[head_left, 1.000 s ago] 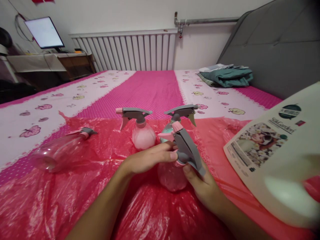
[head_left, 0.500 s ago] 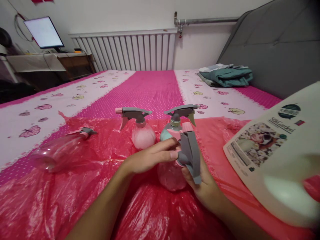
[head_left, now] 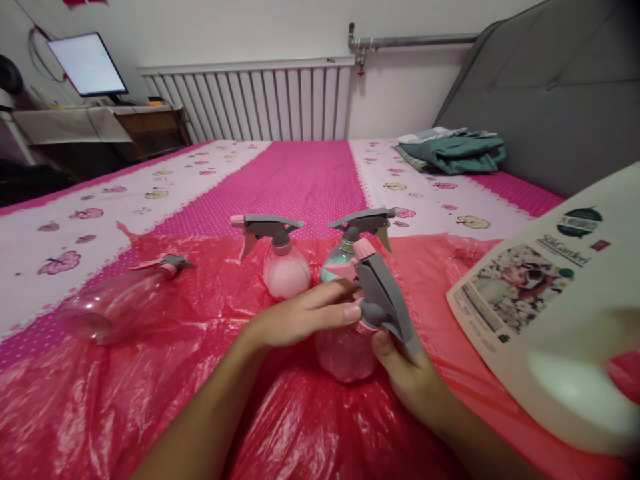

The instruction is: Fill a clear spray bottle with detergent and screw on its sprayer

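Note:
A small round pink spray bottle stands on red plastic sheeting in front of me. Its grey trigger head with a pink nozzle sits on the neck, turned to the right. My left hand has its fingers closed against the left side of the head at the neck. My right hand grips the head from below and behind, thumb up against it. Behind it stand a second pink spray bottle and a teal one, partly hidden.
A clear bottle lies on its side at the left of the sheeting. A large white jug with a printed label looms at the right, close to the camera. Folded grey-green cloth rests by the grey headboard. A radiator and a desk with a monitor stand beyond the bed.
The grey trigger head has been twisted back and forth on the bottle neck: it swung toward me half a second ago and now points rightward again. Both hands stayed on it.

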A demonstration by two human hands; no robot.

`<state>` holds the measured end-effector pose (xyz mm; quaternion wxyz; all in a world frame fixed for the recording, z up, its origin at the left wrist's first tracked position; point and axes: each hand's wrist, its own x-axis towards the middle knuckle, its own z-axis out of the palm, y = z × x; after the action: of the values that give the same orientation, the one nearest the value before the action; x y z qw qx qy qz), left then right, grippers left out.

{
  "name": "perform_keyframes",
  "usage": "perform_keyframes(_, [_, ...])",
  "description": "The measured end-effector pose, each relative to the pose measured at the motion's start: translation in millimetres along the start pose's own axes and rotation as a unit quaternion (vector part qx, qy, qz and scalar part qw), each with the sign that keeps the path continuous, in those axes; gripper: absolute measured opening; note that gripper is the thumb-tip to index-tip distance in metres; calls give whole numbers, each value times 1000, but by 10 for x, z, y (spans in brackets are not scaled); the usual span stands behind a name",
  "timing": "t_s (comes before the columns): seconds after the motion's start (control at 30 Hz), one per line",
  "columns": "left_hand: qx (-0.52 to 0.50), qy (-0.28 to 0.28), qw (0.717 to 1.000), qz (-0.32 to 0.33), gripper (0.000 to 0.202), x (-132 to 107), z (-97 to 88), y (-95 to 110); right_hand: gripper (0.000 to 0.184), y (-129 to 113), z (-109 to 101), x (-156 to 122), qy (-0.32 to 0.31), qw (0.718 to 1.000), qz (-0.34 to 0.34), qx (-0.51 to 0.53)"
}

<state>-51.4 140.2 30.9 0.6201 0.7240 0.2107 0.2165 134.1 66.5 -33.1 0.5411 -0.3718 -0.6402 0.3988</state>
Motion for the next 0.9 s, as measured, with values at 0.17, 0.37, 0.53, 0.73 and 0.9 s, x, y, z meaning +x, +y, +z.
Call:
perform_keyframes(0.17, [9, 2, 1000, -12, 57, -1, -4, 5, 46, -41, 25, 43, -1, 1000, 2, 23])
perform_keyframes(0.37, [10, 8, 999, 30, 58, 44, 36, 11, 51, -23, 38, 35, 14, 1000, -8, 19])
perform_keyframes(0.53, [40, 13, 998, 41, 59, 56, 20, -35, 49, 17, 35, 11, 26, 999, -5, 19])
perform_keyframes(0.73, [18, 64, 991, 114, 84, 54, -30, -79, 36, 35, 42, -9, 36, 999, 2, 26])
perform_keyframes(0.9, [-12, 109, 979, 170, 81, -10, -63, -96, 33, 38, 61, -15, 52, 998, -1, 33])
